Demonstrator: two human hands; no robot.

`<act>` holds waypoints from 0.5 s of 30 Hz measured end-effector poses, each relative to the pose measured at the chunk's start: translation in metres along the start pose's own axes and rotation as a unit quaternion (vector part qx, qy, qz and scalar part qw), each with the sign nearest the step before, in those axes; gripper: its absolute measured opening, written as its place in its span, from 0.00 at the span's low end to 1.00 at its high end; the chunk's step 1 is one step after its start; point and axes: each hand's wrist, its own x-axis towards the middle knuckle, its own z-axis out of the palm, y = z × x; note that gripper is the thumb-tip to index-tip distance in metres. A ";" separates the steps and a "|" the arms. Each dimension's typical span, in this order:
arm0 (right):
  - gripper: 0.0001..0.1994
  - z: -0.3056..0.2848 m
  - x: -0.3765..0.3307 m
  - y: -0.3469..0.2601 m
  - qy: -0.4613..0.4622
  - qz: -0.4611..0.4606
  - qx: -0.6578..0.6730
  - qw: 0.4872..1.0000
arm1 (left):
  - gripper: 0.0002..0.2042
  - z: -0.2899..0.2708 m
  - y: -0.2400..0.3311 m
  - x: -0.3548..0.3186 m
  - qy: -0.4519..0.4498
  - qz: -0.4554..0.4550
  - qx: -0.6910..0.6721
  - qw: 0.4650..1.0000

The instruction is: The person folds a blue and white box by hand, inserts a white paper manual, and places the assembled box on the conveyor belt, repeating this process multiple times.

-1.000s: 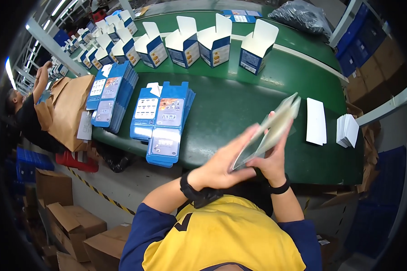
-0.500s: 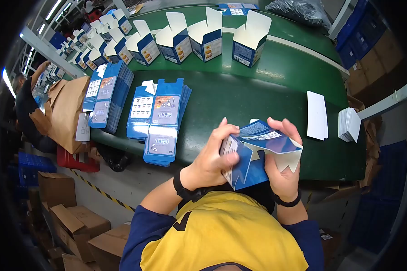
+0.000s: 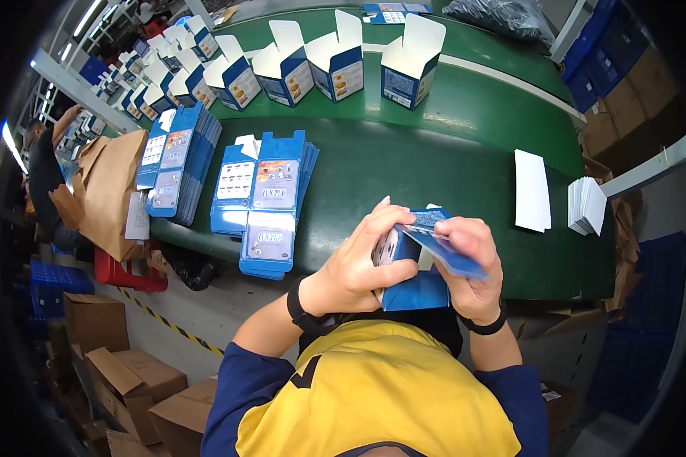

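A blue cardboard carton [image 3: 415, 295] sits between my hands just above the table's near edge, its flaps partly folded. My left hand [image 3: 362, 263] wraps round the carton's left side, thumb across its near face and fingers over the top. On the other side, my right hand [image 3: 474, 266] holds the carton with its fingers on a raised blue flap [image 3: 456, 259], which is blurred by motion. To the left lies a stack of flat blue cartons [image 3: 270, 228], and beside it a second stack of flat cartons [image 3: 175, 171].
Opened cartons [image 3: 409, 72] stand in a row along the far side of the green table [image 3: 434, 160]. At right lie white card sheets [image 3: 531, 190] and a stack of white cards [image 3: 587, 206]. A brown paper bag [image 3: 114, 190] stands left; another person's arm [image 3: 65, 126] shows beyond.
The carton's top flap has swung down, and my right fingers have moved onto it. My left hand keeps its hold. The view has shifted slightly.
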 end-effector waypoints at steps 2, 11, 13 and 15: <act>0.19 -0.001 0.005 -0.008 -0.050 -0.069 -0.005 0.996 | 0.20 -0.001 0.009 0.008 0.035 -0.022 -0.031 0.999; 0.29 -0.004 0.012 -0.021 -0.050 0.084 -0.101 0.990 | 0.34 -0.004 0.004 0.008 0.029 0.022 -0.050 0.998; 0.28 -0.005 0.011 -0.018 -0.081 0.081 -0.116 0.987 | 0.34 -0.003 0.006 0.009 0.024 0.018 -0.052 0.998; 0.27 -0.004 0.017 -0.022 -0.075 0.075 -0.119 0.987 | 0.35 -0.003 0.008 0.009 0.028 -0.001 -0.059 0.998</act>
